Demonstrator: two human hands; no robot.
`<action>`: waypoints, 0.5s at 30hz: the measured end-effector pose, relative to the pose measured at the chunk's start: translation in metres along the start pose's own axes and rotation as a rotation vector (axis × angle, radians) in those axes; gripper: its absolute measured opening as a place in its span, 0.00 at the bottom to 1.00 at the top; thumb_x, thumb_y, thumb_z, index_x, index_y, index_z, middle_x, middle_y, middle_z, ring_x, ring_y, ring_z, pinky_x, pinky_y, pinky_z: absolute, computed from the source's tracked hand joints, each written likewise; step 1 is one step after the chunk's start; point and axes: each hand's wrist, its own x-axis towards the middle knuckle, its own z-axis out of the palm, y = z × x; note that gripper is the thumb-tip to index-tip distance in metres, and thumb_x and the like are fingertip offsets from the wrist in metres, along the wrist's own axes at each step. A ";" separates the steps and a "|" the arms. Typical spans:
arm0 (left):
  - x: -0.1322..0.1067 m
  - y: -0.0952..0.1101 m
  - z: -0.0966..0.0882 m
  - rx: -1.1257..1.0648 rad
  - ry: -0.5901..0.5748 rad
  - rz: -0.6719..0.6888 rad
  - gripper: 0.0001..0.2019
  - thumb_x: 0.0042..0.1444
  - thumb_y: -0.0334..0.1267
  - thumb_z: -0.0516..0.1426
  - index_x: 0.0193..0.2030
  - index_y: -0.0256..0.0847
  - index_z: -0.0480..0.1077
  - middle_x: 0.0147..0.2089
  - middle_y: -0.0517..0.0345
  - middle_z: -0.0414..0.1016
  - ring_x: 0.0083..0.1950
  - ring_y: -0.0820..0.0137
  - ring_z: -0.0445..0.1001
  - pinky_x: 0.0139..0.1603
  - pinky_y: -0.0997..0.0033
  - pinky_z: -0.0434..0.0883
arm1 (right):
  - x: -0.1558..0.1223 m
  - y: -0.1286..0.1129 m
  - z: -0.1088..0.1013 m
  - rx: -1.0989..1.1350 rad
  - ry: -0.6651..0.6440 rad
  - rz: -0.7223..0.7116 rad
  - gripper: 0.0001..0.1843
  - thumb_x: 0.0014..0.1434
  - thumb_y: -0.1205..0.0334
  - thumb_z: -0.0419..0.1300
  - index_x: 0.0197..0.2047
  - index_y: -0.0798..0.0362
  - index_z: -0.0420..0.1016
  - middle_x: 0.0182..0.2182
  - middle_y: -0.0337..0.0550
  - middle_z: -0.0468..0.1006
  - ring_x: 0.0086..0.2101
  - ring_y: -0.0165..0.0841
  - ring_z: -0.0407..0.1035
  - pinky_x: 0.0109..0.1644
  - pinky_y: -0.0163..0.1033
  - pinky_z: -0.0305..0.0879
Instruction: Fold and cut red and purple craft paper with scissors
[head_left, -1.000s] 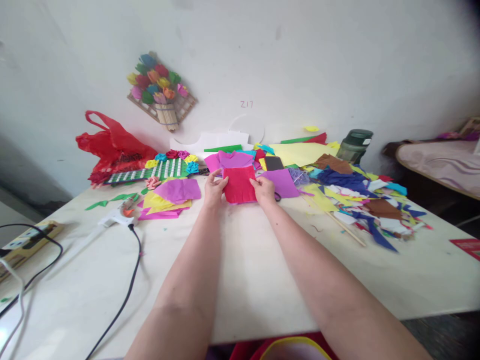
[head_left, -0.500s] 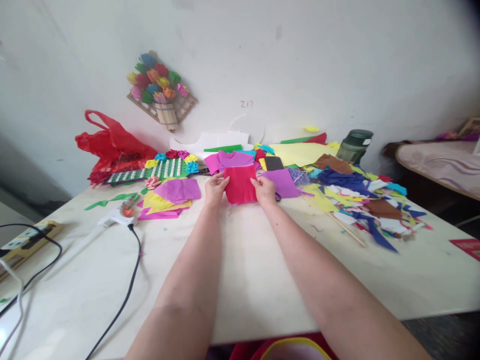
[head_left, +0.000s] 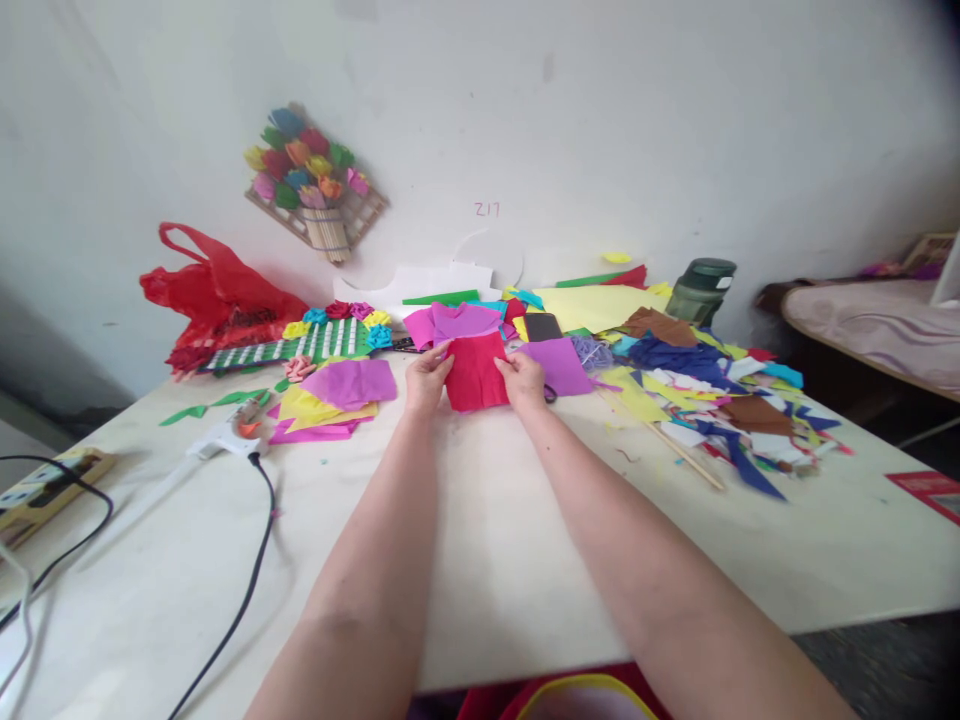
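Observation:
A red paper square (head_left: 475, 372) is held over the far middle of the pale table (head_left: 480, 560). My left hand (head_left: 427, 378) pinches its left edge and my right hand (head_left: 520, 378) pinches its right edge, both with fingers closed on the paper. Just behind it lie pink and purple sheets (head_left: 454, 322) and a dark phone (head_left: 543, 327). A purple sheet (head_left: 556, 364) lies right of my right hand.
A heap of coloured paper scraps (head_left: 712, 400) and a wooden stick (head_left: 664, 440) cover the right side. Left are purple and yellow sheets (head_left: 337, 395), a glue gun (head_left: 225, 438) with black cable, a power strip (head_left: 45, 482), a red bag (head_left: 217, 295) and a green bottle (head_left: 701, 290).
The view has shifted slightly. Both hands keep hold of the red paper, which has barely moved.

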 end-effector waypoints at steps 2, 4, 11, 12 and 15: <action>0.001 0.000 0.000 0.003 0.010 -0.006 0.21 0.37 0.42 0.65 0.41 0.38 0.75 0.33 0.55 0.77 0.35 0.69 0.74 0.40 0.68 0.70 | 0.000 0.002 0.001 0.019 0.010 -0.002 0.09 0.46 0.57 0.60 0.27 0.54 0.73 0.19 0.37 0.70 0.24 0.31 0.64 0.33 0.36 0.61; 0.001 0.000 0.000 0.025 0.024 -0.015 0.19 0.37 0.42 0.65 0.37 0.37 0.76 0.34 0.54 0.77 0.36 0.68 0.74 0.41 0.67 0.69 | 0.001 0.003 0.002 0.034 0.017 0.001 0.13 0.45 0.58 0.61 0.35 0.56 0.75 0.19 0.37 0.71 0.24 0.31 0.65 0.34 0.37 0.62; -0.001 0.002 -0.001 0.044 -0.042 -0.103 0.16 0.35 0.43 0.66 0.30 0.34 0.75 0.29 0.55 0.76 0.32 0.69 0.73 0.39 0.68 0.69 | -0.001 0.004 0.001 0.047 -0.002 -0.022 0.22 0.49 0.59 0.60 0.49 0.55 0.74 0.20 0.36 0.74 0.23 0.31 0.67 0.37 0.39 0.66; -0.001 0.002 -0.001 0.053 -0.032 -0.102 0.16 0.35 0.43 0.66 0.29 0.35 0.75 0.29 0.56 0.75 0.32 0.70 0.73 0.39 0.68 0.69 | -0.001 0.004 0.001 0.053 -0.001 -0.033 0.21 0.49 0.60 0.59 0.48 0.54 0.74 0.23 0.38 0.77 0.25 0.32 0.69 0.38 0.40 0.67; 0.000 0.002 -0.002 0.068 0.000 -0.087 0.15 0.34 0.43 0.65 0.28 0.35 0.74 0.28 0.57 0.75 0.31 0.71 0.72 0.38 0.70 0.68 | -0.002 0.000 -0.001 0.052 0.017 -0.078 0.17 0.50 0.62 0.59 0.44 0.55 0.77 0.34 0.45 0.80 0.33 0.35 0.73 0.45 0.41 0.66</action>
